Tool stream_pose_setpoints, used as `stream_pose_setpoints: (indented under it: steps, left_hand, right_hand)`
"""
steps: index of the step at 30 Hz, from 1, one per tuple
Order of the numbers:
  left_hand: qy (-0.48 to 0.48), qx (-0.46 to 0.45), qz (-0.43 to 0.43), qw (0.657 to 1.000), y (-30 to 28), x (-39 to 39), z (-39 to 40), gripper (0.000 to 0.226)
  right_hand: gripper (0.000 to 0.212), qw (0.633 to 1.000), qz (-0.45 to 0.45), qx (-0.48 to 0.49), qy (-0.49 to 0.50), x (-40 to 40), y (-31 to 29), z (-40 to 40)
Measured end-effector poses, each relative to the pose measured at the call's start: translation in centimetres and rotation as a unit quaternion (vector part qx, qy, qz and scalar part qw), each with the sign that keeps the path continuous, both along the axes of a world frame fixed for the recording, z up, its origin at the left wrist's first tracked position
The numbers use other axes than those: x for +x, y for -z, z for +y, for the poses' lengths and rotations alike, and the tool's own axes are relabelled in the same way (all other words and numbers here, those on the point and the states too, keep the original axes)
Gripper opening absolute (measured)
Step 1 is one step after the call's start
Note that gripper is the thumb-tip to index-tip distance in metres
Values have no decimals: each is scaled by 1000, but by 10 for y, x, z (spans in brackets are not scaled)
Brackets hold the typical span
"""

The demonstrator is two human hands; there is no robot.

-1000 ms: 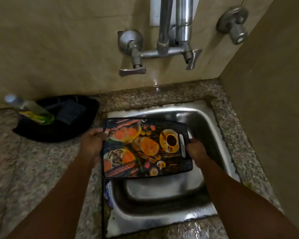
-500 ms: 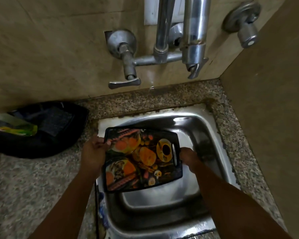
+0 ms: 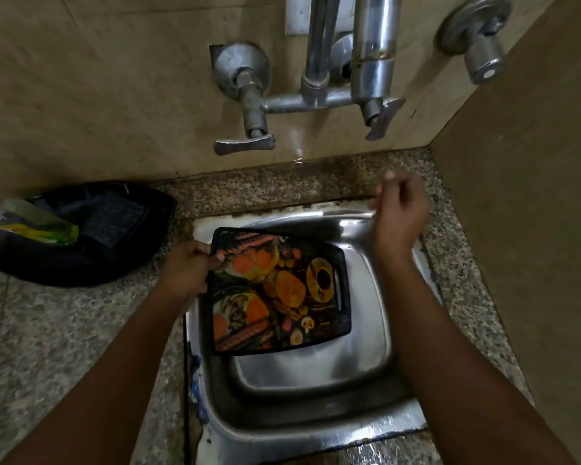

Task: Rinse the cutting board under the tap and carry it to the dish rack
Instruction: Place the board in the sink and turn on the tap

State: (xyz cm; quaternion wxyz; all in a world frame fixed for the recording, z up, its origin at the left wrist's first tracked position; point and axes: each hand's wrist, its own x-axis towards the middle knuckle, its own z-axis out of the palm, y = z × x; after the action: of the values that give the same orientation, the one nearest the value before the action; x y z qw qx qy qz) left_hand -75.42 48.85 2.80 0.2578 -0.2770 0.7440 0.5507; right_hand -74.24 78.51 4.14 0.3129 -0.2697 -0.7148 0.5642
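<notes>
Now the left hand is gripping the left edge of the cutting board, thumb on its printed face, holding it roughly flat over the steel sink. Meanwhile the right hand is hovering empty and blurred above the sink's back right corner, fingers loosely curled, below the tap. A black tray is sitting on the granite bench.
</notes>
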Motion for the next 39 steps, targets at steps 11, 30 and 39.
stream_pose_setpoints:
  steps: [11, 30, 39]
  left_hand:
    - [172, 1, -61, 983, -31, -20, 13, 12]
    - [160, 4, -98, 982, -25, -7, 4, 10]
    - [163, 19, -92, 982, -25, -5, 6, 11]
  right_hand:
    - [54, 978, -38, 204, -33, -32, -72, -32]
    - [67, 963, -51, 261, -39, -26, -81, -28]
    - [62, 984, -25, 175, -15, -33, -76, -27]
